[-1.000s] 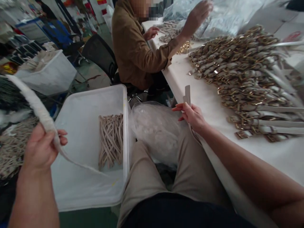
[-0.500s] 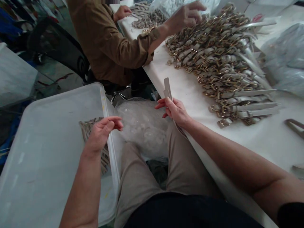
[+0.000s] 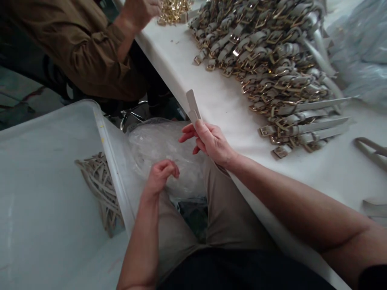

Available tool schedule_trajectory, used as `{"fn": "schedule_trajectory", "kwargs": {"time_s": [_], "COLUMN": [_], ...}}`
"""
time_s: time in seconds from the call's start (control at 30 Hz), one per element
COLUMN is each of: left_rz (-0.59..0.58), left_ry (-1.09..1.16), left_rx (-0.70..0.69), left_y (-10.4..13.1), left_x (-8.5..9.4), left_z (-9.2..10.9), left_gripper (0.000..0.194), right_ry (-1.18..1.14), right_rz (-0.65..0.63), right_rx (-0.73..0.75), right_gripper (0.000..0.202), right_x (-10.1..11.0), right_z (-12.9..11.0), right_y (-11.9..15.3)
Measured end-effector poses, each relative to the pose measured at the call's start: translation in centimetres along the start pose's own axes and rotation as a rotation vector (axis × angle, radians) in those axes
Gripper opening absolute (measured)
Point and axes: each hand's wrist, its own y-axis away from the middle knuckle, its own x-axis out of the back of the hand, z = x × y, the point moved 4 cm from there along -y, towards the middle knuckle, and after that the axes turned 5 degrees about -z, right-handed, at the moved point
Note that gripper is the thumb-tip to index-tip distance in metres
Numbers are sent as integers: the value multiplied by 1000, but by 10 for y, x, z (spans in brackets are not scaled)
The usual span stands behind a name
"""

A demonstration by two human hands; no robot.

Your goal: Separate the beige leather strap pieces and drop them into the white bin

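A: Note the hands first.

B: Right hand (image 3: 211, 141): thumb clamped over flat straps (image 3: 193, 104), outer fingers loosely spread. Two pale ends stick up past the thumb, one longer than the other. Left hand (image 3: 163, 174): lower and to the left, fingers loosely curled. Nothing seen in it, but the palm is turned away, so I cannot tell for certain.

A: Lower part of those straps?

B: What looks like a strip shows under the right wrist, beside the edge of the table (image 3: 172, 56). The rest is hidden.

A: Remarks on the hold?

B: My judgement: the ends are uneven. Tapping them level with the left fingertips would make a neater bundle. Ease the thumb only slightly; smooth straps may slide.

A: Surroundings?

B: Left of the left hand, a white bin (image 3: 101, 133) with loose straps (image 3: 104, 191) tangled inside. Lifting one by its end should snag fewer neighbours. Past the fingertips, a plastic bag (image 3: 151, 139). Beyond the right hand and to its right, well apart, heaped buckled straps (image 3: 266, 60); I would keep the held ends clear of those buckles.
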Motion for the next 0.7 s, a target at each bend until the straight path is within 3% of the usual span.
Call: {"fn": "schedule_trajectory", "kwargs": {"time_s": [0.07,0.13,0.23,0.3,0.53,0.7], "left_rz": [-44,-61,-95,-119,-139,39], "left_ry": [-212,-350,-447,-470,-360,-256], "left_rx": [82,159,211,223,191,123], "left_y": [-43,-67,-74,-71,-49,-17], "left_x": [-21,-40,-61,-67,-43,-1], "left_z": [-25,-56,-90,-99,-83,-41], "left_gripper": [36,26,20,12,32,38], "right_ry": [-6,-12,-32,-44,-33,-38], "right_rz": [-16,-28,-38,-42,-64,-57], "right_rx": [-4,-6,-14,-27,-33,-37], "right_gripper": [69,68,67,66,64,62], "right_x": [-1,-1,0,0,-1,0], "right_z": [2,2,2,2,5,5], "right_y": [0,0,1,2,2,1]}}
